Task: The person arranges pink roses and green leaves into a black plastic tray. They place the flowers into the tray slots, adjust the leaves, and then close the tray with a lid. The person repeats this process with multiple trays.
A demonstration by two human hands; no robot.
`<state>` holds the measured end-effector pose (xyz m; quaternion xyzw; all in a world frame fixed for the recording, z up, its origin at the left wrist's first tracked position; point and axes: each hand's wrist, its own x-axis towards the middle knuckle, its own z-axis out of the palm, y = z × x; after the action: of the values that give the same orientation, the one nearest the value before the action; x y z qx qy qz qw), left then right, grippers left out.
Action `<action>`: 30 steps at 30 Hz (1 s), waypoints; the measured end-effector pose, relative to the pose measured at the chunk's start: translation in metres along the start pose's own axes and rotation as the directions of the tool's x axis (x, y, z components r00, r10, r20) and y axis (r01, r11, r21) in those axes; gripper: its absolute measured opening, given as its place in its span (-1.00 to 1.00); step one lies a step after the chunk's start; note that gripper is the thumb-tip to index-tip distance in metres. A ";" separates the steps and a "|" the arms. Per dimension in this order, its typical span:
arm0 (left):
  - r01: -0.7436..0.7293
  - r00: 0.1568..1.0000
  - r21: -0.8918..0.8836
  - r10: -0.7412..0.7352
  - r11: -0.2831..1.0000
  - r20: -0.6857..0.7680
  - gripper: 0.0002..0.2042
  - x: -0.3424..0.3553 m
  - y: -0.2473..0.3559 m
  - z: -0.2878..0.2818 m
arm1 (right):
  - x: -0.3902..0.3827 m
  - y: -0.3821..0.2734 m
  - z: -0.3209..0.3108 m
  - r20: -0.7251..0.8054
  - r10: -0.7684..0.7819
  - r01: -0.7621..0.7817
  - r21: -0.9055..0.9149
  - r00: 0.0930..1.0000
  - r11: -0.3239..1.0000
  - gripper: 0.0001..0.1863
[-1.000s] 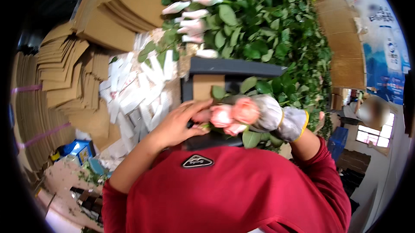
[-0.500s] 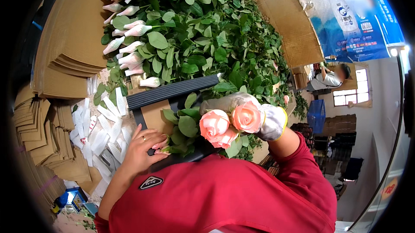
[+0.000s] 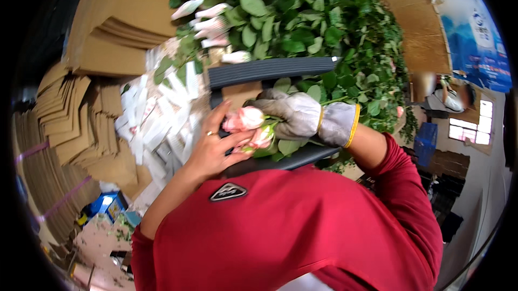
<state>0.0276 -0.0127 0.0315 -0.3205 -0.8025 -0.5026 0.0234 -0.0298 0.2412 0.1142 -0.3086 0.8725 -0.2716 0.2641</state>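
Note:
Pink roses are gathered between my two hands above a dark stand, their blooms toward my left hand. My left hand, bare with a ring, has its fingers curled round the blooms and partly covers them. My right hand, in a grey-white work glove with a yellow cuff edge, grips the roses just below the heads. Green leaves show under the glove. Behind both hands lies a black ribbed bar, with a piece of brown cardboard below it.
A big heap of leafy rose stems fills the far side, with blooms in white net sleeves at its left. Flat cardboard and white strips lie left. A blue-white carton and another person are at right.
My right hand has brought the roses leftward to my left hand. My left hand has moved from small blooms and leaves onto these rose heads. The whole view has shifted.

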 end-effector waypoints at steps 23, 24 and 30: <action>0.184 0.980 -0.096 -0.176 0.978 0.089 -0.39 0.012 0.015 -0.002 | -0.074 -0.047 -0.103 -0.445 -0.341 0.383 0.005 0.828 0.924 -0.54; 0.187 0.980 -0.098 -0.178 0.977 0.092 -0.39 0.012 0.016 -0.001 | -0.076 -0.038 -0.094 -0.527 -0.395 0.436 -0.051 0.752 0.898 -0.58; 0.188 0.977 -0.081 -0.179 0.979 0.112 -0.43 0.009 0.012 0.002 | -0.079 -0.045 -0.100 -0.479 -0.354 0.402 -0.003 0.803 0.916 -0.52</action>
<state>0.0272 -0.0035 0.0432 -0.2717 -0.8050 -0.5213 -0.0797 -0.0220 0.2960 0.2373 -0.3875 0.8165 -0.4279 0.0000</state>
